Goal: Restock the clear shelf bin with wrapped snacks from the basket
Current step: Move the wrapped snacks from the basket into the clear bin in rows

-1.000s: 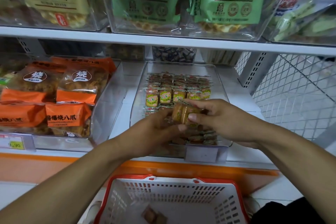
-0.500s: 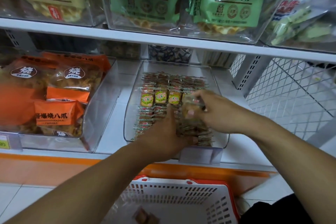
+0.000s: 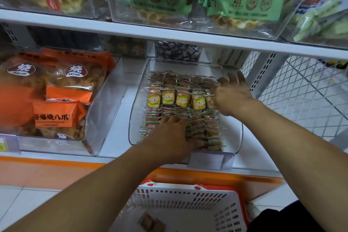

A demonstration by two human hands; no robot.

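The clear shelf bin (image 3: 137,98) sits on the lower shelf, packed with rows of small wrapped snacks (image 3: 174,99); one row stands upright showing yellow-green labels. My left hand (image 3: 172,135) lies palm down on the front rows, fingers spread. My right hand (image 3: 230,96) reaches into the bin's right side at the end of the upright row, fingers extended; whether it pinches a snack is hidden. Below, the white basket (image 3: 188,198) with a red rim holds a couple of brown wrapped snacks (image 3: 150,221).
A neighbouring clear bin (image 3: 105,111) with orange snack bags (image 3: 56,115) stands to the left. The upper shelf edge (image 3: 169,34) carries bins of green and beige bags overhead. A white wire mesh panel (image 3: 301,96) closes the right side. A price tag holder (image 3: 209,160) hangs on the bin's front.
The snacks held between both hands a second ago are now in the bin. My right hand moved back and right; my left hand dropped flat onto the front rows.
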